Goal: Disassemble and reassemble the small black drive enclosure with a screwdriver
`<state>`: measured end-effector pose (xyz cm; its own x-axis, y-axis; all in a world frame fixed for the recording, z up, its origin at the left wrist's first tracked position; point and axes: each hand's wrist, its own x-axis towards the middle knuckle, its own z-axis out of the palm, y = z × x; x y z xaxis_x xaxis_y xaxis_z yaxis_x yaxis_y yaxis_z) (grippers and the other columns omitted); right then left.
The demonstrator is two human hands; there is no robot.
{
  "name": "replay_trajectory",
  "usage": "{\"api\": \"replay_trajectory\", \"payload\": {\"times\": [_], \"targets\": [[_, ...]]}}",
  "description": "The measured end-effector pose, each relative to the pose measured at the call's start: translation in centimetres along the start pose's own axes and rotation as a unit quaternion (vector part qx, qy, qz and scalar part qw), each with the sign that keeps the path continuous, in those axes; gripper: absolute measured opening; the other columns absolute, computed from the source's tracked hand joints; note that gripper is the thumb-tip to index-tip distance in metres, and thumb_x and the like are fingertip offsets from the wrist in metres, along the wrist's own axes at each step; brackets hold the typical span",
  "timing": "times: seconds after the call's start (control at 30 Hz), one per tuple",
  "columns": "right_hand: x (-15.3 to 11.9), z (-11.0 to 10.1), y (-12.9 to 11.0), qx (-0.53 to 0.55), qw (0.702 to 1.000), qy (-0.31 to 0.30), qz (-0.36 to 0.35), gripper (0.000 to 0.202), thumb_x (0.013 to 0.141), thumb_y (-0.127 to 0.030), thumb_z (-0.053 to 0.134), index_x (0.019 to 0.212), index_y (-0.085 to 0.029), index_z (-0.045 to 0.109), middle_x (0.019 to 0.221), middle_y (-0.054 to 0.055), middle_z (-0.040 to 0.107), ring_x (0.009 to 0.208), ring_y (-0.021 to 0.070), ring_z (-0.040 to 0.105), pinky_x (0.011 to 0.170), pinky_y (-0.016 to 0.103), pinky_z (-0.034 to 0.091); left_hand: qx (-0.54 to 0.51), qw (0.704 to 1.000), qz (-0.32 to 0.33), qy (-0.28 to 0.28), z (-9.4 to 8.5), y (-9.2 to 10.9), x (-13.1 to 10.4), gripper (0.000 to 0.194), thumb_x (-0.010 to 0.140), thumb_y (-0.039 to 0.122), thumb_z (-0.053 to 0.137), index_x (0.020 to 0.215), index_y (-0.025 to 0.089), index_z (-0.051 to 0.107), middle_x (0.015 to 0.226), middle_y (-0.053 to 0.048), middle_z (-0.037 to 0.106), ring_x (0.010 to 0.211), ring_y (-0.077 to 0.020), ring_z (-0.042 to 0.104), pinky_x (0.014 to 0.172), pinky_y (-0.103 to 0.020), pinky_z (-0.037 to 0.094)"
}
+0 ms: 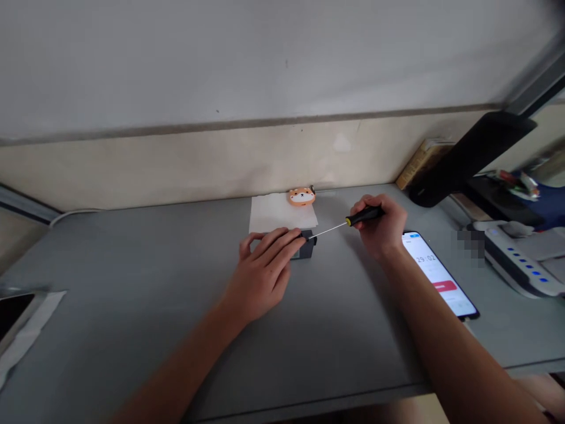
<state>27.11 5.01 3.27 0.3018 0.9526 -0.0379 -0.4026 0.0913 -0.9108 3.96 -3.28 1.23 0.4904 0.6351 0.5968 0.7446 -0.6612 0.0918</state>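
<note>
A small dark grey box-shaped device (306, 250) rests on the grey desk, partly covered by my left hand (268, 265). The fingers of that hand are wrapped over its top and left side, so its kind does not show. My right hand (383, 224) is closed around the black handle of a screwdriver (362, 217) with a yellow collar. Its thin metal shaft slants left and down, and the tip meets the device's upper right part near my left fingertips. Whether the tip sits in a screw cannot be made out.
Behind the device lie white paper sheets (269, 211) with an orange animal-face case (302, 196) on them. A lit phone (435, 274) lies beside my right forearm. Farther right are a white power strip (521, 259), a black cylinder (472, 156) and a book (421, 162).
</note>
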Motion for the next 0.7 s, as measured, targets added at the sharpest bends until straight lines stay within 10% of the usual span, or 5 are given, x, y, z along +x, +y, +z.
{"api": "replay_trajectory", "payload": {"times": [0.7], "targets": [[0.28,-0.27,0.1,0.001,0.999,0.037,-0.024,0.011,0.055,-0.03,0.058,0.05,-0.022,0.052,0.051,0.001,0.057,0.04,0.0107,0.047,0.032,0.022,0.035,-0.002,1.0,0.001,-0.001,-0.35,-0.31,-0.24,0.052,0.097,0.006,0.047,0.144,0.025,0.054,0.147,-0.009,0.062,0.134,-0.0272,0.057,0.113,-0.044,0.036]]}}
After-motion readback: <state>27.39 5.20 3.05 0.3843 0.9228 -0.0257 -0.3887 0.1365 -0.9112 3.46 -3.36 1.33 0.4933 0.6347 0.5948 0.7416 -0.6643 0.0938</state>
